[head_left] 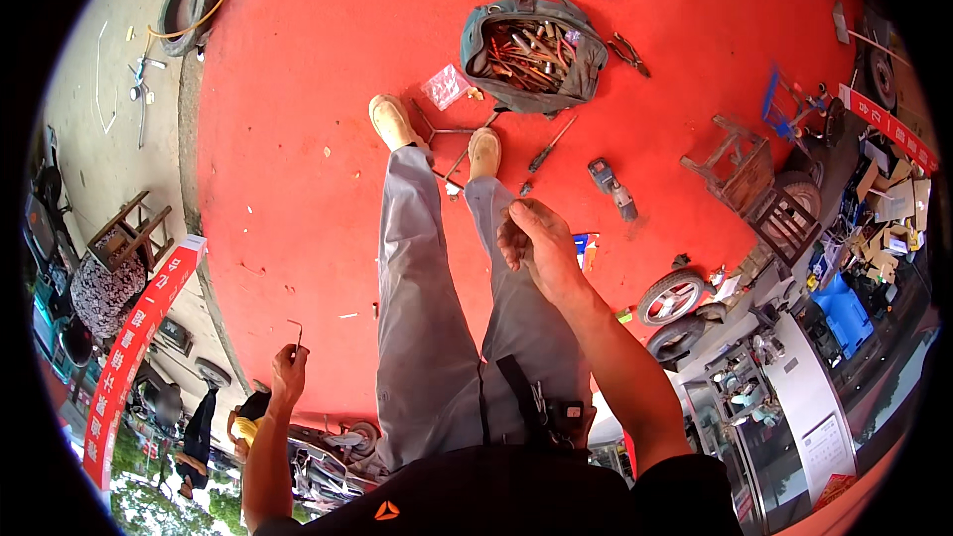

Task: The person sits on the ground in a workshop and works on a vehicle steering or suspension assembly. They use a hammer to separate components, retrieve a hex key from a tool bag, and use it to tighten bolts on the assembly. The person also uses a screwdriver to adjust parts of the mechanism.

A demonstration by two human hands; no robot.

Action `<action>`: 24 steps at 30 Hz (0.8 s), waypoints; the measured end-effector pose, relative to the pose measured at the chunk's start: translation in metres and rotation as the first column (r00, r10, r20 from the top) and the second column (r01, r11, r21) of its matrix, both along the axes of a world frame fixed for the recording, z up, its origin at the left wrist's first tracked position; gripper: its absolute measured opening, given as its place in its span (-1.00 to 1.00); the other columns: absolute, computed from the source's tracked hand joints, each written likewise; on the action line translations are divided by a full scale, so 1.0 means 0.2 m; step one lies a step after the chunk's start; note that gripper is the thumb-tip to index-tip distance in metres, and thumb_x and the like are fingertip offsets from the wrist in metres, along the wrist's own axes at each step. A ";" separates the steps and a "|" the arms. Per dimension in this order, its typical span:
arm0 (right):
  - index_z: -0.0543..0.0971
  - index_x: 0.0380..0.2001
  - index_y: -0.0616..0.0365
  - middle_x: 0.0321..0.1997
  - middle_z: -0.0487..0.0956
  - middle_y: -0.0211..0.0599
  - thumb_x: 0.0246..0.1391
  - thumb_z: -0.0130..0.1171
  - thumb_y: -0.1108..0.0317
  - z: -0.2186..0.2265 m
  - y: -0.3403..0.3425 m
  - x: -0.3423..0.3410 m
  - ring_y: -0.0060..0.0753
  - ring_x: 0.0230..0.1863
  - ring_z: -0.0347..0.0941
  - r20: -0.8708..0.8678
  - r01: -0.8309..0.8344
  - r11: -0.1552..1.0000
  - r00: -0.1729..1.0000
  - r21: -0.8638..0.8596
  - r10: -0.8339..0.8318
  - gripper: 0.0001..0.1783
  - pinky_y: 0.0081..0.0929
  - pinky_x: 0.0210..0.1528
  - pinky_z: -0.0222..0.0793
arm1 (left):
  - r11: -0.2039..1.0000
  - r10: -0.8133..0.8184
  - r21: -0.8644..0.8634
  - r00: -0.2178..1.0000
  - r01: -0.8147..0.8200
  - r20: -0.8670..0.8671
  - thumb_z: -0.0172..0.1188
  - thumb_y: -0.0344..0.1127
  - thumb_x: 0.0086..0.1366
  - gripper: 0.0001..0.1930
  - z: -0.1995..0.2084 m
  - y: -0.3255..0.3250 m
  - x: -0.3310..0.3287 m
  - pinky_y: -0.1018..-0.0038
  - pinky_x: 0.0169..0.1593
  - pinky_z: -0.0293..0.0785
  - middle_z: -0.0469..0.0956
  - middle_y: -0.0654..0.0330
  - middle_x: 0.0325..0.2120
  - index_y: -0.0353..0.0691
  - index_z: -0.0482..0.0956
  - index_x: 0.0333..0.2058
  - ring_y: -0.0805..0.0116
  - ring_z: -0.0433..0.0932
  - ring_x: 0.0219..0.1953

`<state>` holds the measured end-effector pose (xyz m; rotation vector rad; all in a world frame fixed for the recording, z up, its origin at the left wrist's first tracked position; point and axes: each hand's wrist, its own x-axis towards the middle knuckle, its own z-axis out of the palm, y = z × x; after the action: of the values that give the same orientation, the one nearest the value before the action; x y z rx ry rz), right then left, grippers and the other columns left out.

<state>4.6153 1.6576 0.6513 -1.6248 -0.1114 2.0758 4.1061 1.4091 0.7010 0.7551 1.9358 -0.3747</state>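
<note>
Red flooring (308,89) spreads underfoot. Left hand (289,374) grips an L-shaped metal rod (300,334): already in hand, it touches no workpiece. Right hand (539,238) curls loosely, contents unclear, nearer the tool bag (588,75); the rod is well left of that bag.

Mine: one left hand (289,369), one right hand (539,243), one bent rod (300,333), two shoes (392,121), two trouser legs (422,308).
Besides those, I count one tool bag (591,65), one plastic packet (445,86), one pair of pliers (629,55), one screwdriver (552,144), one power tool (612,189) and two red banners (144,357); the tools (531,52) heaped in the bag overlap too much for me to number them surely, though I'd put them at a dozen or more.
</note>
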 end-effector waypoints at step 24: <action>0.55 -0.10 0.15 -0.38 0.58 -0.29 0.44 0.16 0.18 1.20 -1.97 -3.07 -0.46 -0.48 0.49 0.069 -0.900 0.293 0.331 0.323 0.941 -0.76 -0.45 -0.48 0.42 | -0.231 0.968 0.415 -0.167 -0.880 0.186 0.11 -0.07 0.51 -0.57 0.76 -3.27 0.07 0.31 -0.35 0.46 0.53 0.20 -0.57 -0.40 0.71 -0.13 0.42 0.52 -0.48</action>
<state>4.0008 1.2632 0.8915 -1.2659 -1.6492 2.7283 4.1210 0.7547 0.8534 -0.8820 2.1766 1.1105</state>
